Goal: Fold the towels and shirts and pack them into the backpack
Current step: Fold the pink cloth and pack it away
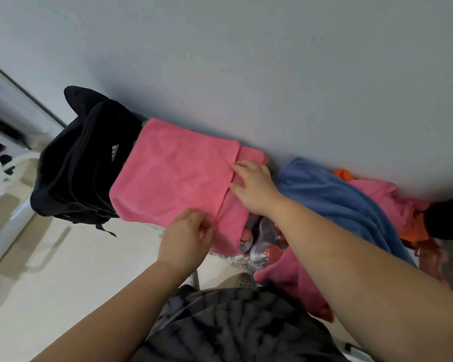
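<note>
Against the backpack | pink towel | left hand grip at near edge

It looks like a plain lived-in room, a home or lodging rather than a workplace. A bare pale wall meets a cream surface strewn with everyday things: a black backpack, a pink towel, a blue towel, a heap of pink and orange cloth and wrapped red-capped bottles. White furniture stands at the left, too blurred to identify.
</note>
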The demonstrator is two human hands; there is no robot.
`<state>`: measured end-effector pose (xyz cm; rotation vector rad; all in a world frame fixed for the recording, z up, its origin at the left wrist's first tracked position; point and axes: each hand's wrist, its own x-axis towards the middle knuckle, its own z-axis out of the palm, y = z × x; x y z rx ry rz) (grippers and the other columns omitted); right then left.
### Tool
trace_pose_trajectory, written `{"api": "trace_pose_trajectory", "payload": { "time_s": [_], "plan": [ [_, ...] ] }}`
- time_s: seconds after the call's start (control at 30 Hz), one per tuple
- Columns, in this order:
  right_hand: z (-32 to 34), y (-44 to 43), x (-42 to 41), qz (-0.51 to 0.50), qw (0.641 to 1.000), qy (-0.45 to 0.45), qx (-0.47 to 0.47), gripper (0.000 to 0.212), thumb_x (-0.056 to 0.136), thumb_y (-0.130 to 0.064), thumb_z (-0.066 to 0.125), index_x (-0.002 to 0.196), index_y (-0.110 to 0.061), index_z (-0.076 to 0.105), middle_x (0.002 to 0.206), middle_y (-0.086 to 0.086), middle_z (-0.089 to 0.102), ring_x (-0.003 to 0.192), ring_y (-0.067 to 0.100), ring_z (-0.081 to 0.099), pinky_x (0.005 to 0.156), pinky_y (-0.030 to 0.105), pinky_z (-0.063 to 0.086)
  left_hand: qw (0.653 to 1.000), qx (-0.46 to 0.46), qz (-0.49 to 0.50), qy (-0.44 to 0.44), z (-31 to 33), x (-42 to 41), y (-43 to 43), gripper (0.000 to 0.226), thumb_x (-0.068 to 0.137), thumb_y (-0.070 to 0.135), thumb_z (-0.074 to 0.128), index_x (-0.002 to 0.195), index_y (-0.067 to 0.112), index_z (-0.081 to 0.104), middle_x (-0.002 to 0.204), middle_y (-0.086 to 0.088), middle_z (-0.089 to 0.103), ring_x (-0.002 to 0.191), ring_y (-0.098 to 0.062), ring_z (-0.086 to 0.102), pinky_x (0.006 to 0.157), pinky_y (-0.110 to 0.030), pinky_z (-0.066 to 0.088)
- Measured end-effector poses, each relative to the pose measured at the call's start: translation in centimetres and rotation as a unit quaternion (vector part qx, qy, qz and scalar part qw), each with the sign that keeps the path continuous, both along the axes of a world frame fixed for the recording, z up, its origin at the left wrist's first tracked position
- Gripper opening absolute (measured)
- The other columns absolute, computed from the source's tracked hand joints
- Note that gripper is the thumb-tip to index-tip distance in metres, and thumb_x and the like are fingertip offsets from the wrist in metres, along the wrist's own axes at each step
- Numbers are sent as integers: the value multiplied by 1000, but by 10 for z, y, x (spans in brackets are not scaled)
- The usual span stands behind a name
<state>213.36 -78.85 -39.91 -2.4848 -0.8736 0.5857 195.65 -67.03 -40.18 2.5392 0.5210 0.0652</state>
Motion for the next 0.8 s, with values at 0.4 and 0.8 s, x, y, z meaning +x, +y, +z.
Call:
{"api": "trace_pose_trajectory", "payload": {
  "time_s": [0.4, 0.8],
  "plan": [
    [-1, -3, -6, 16, 1000, -10, -13, 61, 99, -33, 54, 154, -14, 37, 158, 5, 33, 140, 34, 29, 120, 33, 17, 952, -246, 182, 21, 11, 6, 6, 17, 78, 18, 84, 67, 19, 71, 58, 8, 63, 50, -7, 50, 52, -25, 39],
    [1, -1, -4, 35, 998, -8, -46, 78, 94, -43, 60, 158, -16, 25, 162, 3, 24, 145, 32, 21, 122, 37, 15, 939, -292, 156, 95, 28, 19, 24, 21, 73, 15, 88, 66, 4, 72, 55, -2, 58, 43, -7, 40, 42, -19, 32]
  ]
}}
